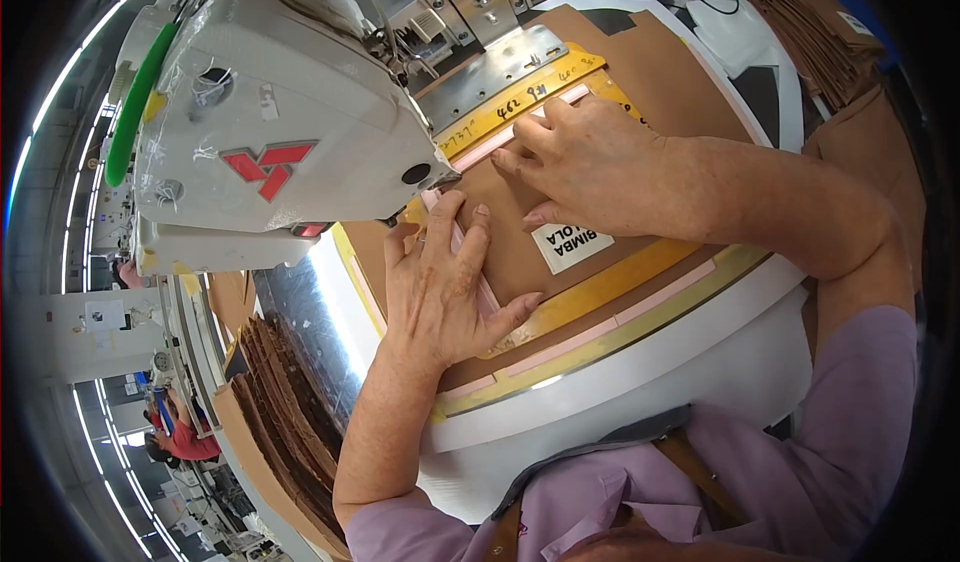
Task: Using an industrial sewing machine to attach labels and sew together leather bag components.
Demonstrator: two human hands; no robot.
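A large brown panel [510, 252] lies under a yellow template frame [575, 297] on the sewing machine's bed. My left hand [435, 287] rests on it with fingers spread, the fingertips around a pale pink strip [461, 237] close to the machine's needle area. That strip runs on partly hidden under the hand. My right hand [595, 167] is farther right, its bent fingers apart and pressing at another pink strip [487, 149] along the frame's far bar. Its thumb lies on the brown panel above a white label [572, 248]. Neither hand is wrapped around anything.
The pale sewing machine head [290, 112] looms at the left, just beyond my left fingers. A metal plate [500, 77] backs the template. Stacked brown pieces [290, 397] stand at lower left; more brown pieces [815, 37] lie at far right. Another person [187, 440] sits in the distance.
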